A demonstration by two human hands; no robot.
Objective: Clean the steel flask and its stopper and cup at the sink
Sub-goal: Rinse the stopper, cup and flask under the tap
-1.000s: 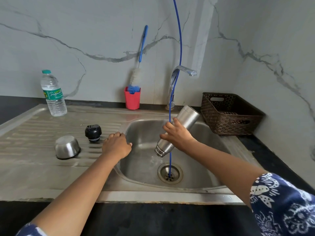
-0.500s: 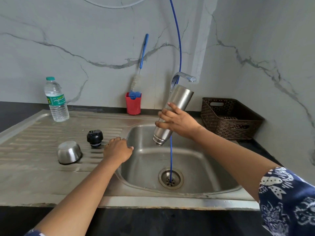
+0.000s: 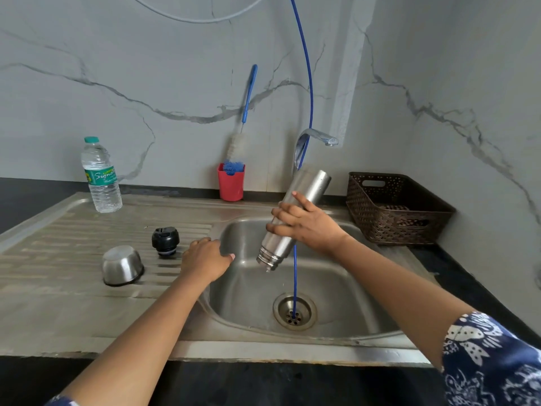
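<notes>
My right hand (image 3: 306,225) grips the steel flask (image 3: 310,189) around its middle, above the sink basin (image 3: 251,291). The flask is tipped mouth down and to the left, its base up by the tap (image 3: 317,136). A drop hangs at its mouth. My left hand (image 3: 205,259) rests on the basin's left rim, fingers curled over the edge, holding nothing. The black stopper (image 3: 165,241) stands on the draining board just left of that hand. The steel cup (image 3: 122,265) lies upside down further left.
A red holder (image 3: 231,186) with a blue-handled bottle brush (image 3: 248,95) stands at the wall behind the sink. A water bottle (image 3: 101,175) sits at the back left. A brown basket (image 3: 395,209) is on the right counter. A blue cord (image 3: 295,273) hangs down into the drain.
My right hand raised the flask from low in the basin up toward the tap and turned it steeper, mouth down. The left hand stayed on the rim.
</notes>
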